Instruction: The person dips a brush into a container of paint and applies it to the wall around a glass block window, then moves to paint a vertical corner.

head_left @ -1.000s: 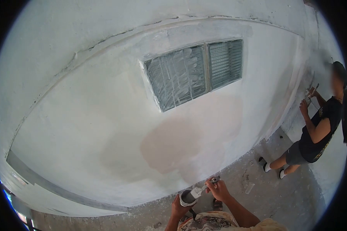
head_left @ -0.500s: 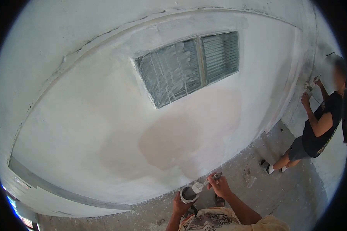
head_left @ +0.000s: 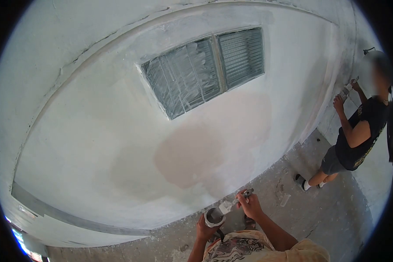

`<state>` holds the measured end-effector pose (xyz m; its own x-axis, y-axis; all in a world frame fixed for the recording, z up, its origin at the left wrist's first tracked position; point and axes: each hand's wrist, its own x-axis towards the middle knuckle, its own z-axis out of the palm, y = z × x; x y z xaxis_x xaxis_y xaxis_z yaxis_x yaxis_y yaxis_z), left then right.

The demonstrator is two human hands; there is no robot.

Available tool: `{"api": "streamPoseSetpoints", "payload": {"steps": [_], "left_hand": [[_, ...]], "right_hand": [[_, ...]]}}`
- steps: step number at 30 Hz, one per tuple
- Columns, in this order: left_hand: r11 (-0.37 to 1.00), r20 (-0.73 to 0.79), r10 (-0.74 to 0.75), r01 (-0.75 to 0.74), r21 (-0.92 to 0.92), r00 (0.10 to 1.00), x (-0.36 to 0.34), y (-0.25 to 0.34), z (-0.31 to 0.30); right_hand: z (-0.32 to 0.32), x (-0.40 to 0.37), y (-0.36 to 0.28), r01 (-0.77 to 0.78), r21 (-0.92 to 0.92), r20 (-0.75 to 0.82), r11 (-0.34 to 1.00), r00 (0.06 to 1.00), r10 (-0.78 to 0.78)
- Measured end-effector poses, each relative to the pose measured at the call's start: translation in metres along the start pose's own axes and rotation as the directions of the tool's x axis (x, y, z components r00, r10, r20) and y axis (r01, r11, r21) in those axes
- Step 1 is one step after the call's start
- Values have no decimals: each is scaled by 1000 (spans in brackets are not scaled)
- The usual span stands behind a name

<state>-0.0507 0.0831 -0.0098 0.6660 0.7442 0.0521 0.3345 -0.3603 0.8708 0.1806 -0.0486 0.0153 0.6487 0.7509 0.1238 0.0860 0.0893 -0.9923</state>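
Left hand (head_left: 203, 229) clasps a round whitish cup (head_left: 213, 224), right hand (head_left: 249, 205) pinching a white-smeared paintbrush (head_left: 226, 207) at its rim, above grey floor (head_left: 303, 222).

Place: rough building space with painting gear, exact room type unclear | patchy off-white plastered wall (head_left: 87, 157) | rectangular louvred glass window (head_left: 241, 56), left side streaked white | grey, pale-speckled concrete floor (head_left: 312, 218) | round white-rimmed pot (head_left: 212, 224), white-coated flat brush (head_left: 225, 207)

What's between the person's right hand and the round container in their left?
A paintbrush, gripped by the right hand, its whitish end at the mouth of the round container; the head view shows this.
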Motion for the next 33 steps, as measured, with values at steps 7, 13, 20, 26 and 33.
{"api": "streamPoseSetpoints", "payload": {"steps": [7,13,20,26,33], "left_hand": [[997,1,-72,72,19,997,1,1,4],[1000,-21,11,-12,-24,1000,3,18,10],[1000,-6,12,-12,21,1000,7,23,19],[999,-7,-35,35,-13,999,9,12,30],[999,2,-17,17,40,1000,15,29,34]], "right_hand": [[-8,6,-4,42,-29,45,999,998,-41],[-19,12,-9,14,-7,37,1000,999,-14],[-30,14,11,-2,25,6,1000,1000,2],[-39,17,21,-58,21,-7,998,998,58],[-52,29,3,-76,-65,50,995,996,80]]}}
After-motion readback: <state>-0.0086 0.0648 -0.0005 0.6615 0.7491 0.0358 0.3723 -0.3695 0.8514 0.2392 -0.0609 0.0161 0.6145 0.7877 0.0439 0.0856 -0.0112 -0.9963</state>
